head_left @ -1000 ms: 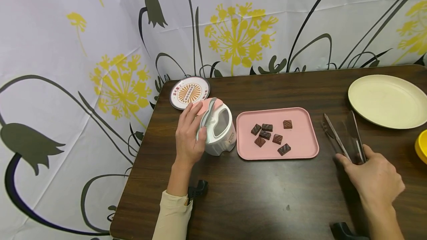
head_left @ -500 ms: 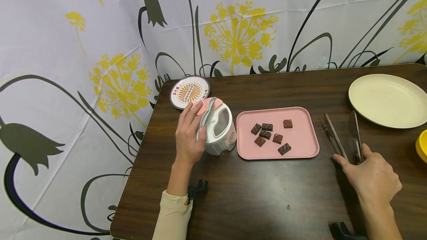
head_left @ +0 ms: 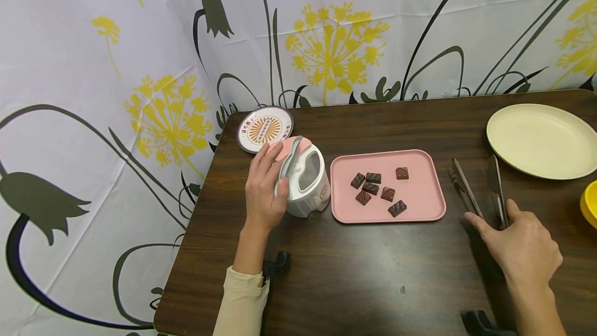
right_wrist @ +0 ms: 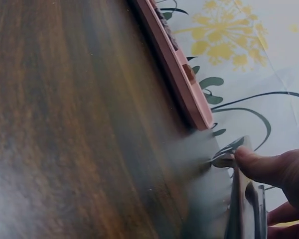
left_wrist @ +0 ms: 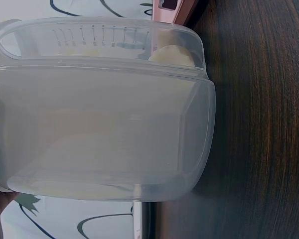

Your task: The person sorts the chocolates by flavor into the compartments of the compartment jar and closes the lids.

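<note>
My left hand (head_left: 267,191) grips the top of a translucent storage canister (head_left: 313,202), its fingers over the pink part of the lid and its thumb by a grey strip. In the left wrist view the canister's clear body (left_wrist: 99,124) fills much of the frame, with measuring marks along one side. My right hand (head_left: 529,245) holds metal serving tongs (head_left: 470,189) by their arms, the two ends spread apart and pointing away. Between the hands lies a pink tray (head_left: 422,204) with several dark chocolates (head_left: 397,209) on it. In the right wrist view, the thumb presses on the tongs (right_wrist: 249,204).
A cream oval plate (head_left: 543,141) sits at the back right, beyond the tongs. Part of a yellow container (head_left: 591,205) shows at the right edge. Behind the canister is a small round printed plate (head_left: 266,126). A flower-patterned curtain (head_left: 336,61) hangs behind the table.
My right hand and the tongs have shifted very slightly left. The left hand, canister and chocolates stay where they were.
</note>
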A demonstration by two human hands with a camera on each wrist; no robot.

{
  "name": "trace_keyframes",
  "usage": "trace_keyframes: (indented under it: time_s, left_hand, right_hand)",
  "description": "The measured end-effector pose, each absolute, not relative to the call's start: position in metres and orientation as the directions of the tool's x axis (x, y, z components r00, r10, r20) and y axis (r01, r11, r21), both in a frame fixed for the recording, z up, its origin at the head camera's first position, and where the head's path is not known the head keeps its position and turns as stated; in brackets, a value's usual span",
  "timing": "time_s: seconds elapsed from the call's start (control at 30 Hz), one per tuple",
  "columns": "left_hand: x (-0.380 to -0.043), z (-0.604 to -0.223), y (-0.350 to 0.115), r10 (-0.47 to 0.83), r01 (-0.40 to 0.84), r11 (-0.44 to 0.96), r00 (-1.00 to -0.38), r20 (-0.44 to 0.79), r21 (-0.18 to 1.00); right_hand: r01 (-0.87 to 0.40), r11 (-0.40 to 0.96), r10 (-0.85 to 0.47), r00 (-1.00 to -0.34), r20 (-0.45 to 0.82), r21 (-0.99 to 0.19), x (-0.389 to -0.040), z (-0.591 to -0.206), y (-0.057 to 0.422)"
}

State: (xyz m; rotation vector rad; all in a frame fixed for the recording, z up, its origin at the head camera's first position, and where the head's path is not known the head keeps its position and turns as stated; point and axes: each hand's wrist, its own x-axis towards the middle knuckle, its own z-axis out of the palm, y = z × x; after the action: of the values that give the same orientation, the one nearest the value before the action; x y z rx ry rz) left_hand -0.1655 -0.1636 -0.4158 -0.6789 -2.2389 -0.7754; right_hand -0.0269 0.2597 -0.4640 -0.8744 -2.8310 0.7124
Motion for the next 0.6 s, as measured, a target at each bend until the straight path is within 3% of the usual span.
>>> trace_keyframes:
  time_s: [0.3, 0.47, 0.6]
  left_hand:
    - [-0.165, -0.415, -0.163, 0.251, 0.643, 0.690, -0.642, 0.725, 0.331]
    - [-0.165, -0.415, -0.163, 0.249, 0.638, 0.693, -0.648, 0.720, 0.335]
    - [-0.166, -0.416, -0.163, 0.248, 0.640, 0.692, -0.646, 0.722, 0.335]
  right_hand:
    - [0.343, 0.750, 0.553, -0.794, 0.252, -0.565, -0.031, -0.449, 0.248]
    - [0.108, 0.794, 0.435, -0.788, 0.435, -0.598, -0.043, -0.436, 0.228]
    - [-0.102, 0.799, 0.274, -0.816, 0.509, -0.593, -0.057, -0.431, 0.203]
